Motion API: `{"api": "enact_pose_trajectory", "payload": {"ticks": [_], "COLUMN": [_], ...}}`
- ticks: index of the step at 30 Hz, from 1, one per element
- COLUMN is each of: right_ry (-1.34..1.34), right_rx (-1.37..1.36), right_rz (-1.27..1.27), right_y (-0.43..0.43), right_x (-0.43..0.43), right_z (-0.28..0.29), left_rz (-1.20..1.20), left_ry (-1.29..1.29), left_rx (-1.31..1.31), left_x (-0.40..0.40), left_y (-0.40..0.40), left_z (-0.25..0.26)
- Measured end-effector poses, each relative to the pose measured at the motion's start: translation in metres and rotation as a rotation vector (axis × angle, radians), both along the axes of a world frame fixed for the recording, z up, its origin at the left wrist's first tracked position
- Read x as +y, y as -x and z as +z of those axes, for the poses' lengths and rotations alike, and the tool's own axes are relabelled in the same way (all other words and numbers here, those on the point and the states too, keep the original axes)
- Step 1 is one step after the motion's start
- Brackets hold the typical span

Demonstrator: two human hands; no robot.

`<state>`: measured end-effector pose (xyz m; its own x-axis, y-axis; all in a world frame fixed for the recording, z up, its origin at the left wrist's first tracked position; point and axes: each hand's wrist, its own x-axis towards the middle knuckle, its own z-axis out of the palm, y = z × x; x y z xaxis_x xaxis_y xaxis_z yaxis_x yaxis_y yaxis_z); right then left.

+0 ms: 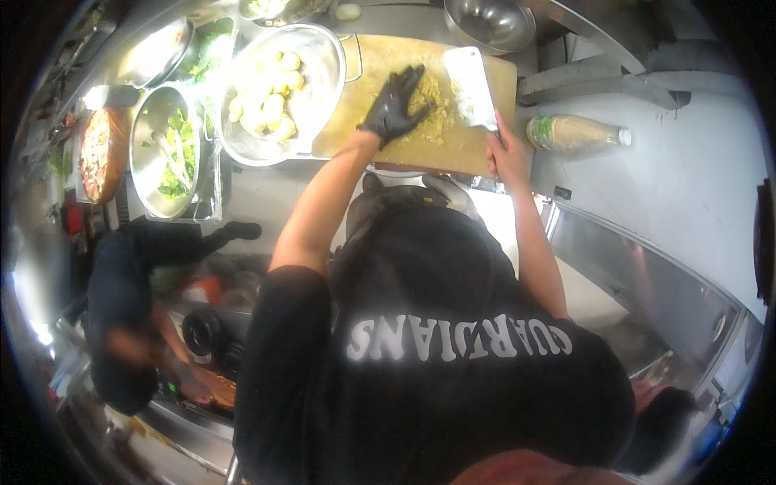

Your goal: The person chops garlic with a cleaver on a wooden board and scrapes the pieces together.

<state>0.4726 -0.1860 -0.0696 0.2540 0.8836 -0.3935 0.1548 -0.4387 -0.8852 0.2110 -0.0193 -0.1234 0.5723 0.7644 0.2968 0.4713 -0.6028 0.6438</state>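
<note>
My left hand (397,106), in a black glove, lies with its fingers spread on a heap of chopped pale yellow food (431,103) on a yellowed cutting board (345,130). To the right, my bare right hand (506,154) grips the handle of a wide-bladed cleaver (470,88). Its pale blade is over the right part of the board, beside the heap, with bits of food stuck to it. Left of the board stands a metal bowl (321,66) with wire handles, holding several peeled pale yellow pieces (273,109), perhaps potatoes.
A bowl of greens (179,154) with tongs stands farther left. An empty steel bowl (494,24) is behind the board. A bottle of beige liquid (573,133) lies on the right. A co-worker (121,303) in dark clothes works at the lower left; another person's arm (664,412) shows at the lower right.
</note>
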Motion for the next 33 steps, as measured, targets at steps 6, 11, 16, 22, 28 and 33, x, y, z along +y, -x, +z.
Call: {"api": "enact_pose_trajectory", "payload": {"ticks": [6,11,16,22,28,33], "right_ry": [0.032,0.025,-0.407,-0.296,-0.263,-0.375], "right_rx": [0.057,0.016,-0.721,-0.607,-0.541,-0.562], "right_rz": [0.019,0.156,0.325,0.37,0.4,0.337], "right_y": [-0.027,0.007,0.04,0.052,0.057,0.07], "right_x": [-0.024,0.013,0.01,0.025,0.03,0.03], "right_z": [-0.035,-0.026,0.013,0.045,0.027,0.025], "left_rz": [0.012,0.386,0.573,0.562,0.589,0.594], "left_ry": [-0.141,-0.015,-0.01,0.024,0.017,-0.037], "left_rx": [0.262,-0.341,-0.381,-0.379,-0.364,-0.375], "left_x": [-0.054,-0.027,-0.038,-0.042,-0.041,-0.035], "left_y": [-0.018,-0.068,-0.052,-0.042,-0.04,-0.042], "left_z": [0.02,-0.003,-0.008,-0.015,-0.019,-0.019]}}
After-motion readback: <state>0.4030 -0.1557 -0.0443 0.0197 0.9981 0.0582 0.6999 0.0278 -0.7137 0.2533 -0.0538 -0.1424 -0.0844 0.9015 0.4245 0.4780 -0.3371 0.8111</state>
